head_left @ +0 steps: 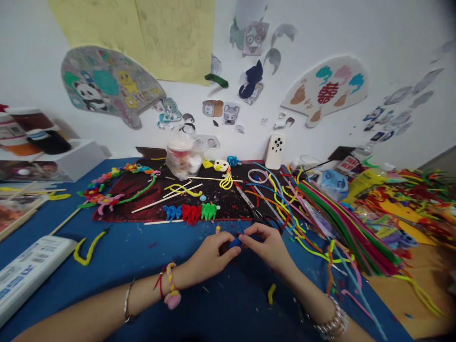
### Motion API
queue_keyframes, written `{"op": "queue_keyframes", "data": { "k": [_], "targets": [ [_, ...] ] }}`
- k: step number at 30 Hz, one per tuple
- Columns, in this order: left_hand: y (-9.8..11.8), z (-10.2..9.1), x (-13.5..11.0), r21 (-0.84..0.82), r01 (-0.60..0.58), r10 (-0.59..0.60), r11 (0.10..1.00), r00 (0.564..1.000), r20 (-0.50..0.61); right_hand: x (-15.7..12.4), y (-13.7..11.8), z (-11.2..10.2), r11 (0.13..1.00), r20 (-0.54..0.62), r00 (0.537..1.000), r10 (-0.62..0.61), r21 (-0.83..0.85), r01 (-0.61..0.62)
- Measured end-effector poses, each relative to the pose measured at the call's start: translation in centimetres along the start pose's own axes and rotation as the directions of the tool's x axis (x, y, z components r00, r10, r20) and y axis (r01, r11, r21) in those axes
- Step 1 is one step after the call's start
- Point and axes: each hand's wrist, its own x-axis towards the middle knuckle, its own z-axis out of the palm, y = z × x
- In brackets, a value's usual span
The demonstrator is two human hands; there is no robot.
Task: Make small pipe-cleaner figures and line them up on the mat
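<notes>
A small blue pipe-cleaner piece [235, 243] is pinched between my two hands, above the near part of the blue table. My left hand [215, 251] grips it from the left with closed fingers. On the other side, my right hand [265, 244] pinches at its upper end, where a short blue stem sticks up. Just beyond my hands lies a row of blue, red and green pipe-cleaner shapes [191, 213]. Scissors [254, 206] with dark handles rest on the dark mat near my right hand.
Long pipe cleaners [349, 228] in many colours spread over the right side. A braided colourful garland [103, 187] lies at left, near a white box [33, 273]. Wooden sticks [167, 197], a tape roll [257, 175], a plastic bag [183, 154] and a phone [275, 151] stand or lie farther back.
</notes>
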Motion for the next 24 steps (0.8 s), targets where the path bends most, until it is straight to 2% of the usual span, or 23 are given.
{"op": "queue_keyframes", "data": {
  "k": [3,7,12,17,24],
  "targets": [
    [-0.29,0.17,0.10,-0.127,0.093,-0.087,0.988,0.995,0.051,0.08,0.26,-0.09,0.998,0.041,0.999,0.023,0.052,-0.025],
    [-0.58,0.19,0.38,-0.364,0.249,-0.187,0.897,0.962,0.199,0.21,0.38,-0.20,0.987,0.110,0.993,0.049,0.149,-0.065],
    [-0.21,-0.01,0.64,-0.416,0.265,-0.200,0.870,0.960,0.194,0.33,0.36,-0.39,0.981,0.158,0.987,0.034,0.185,-0.063],
    [0.27,-0.32,0.64,-0.571,0.401,-0.249,0.716,0.911,0.328,0.31,0.25,-0.54,0.971,0.214,0.977,0.012,0.229,-0.062],
    [0.27,-0.28,0.66,-0.519,0.345,-0.229,0.782,0.933,0.276,0.26,-0.03,-0.34,0.992,0.159,0.986,0.041,0.110,-0.059]
  ]
}}
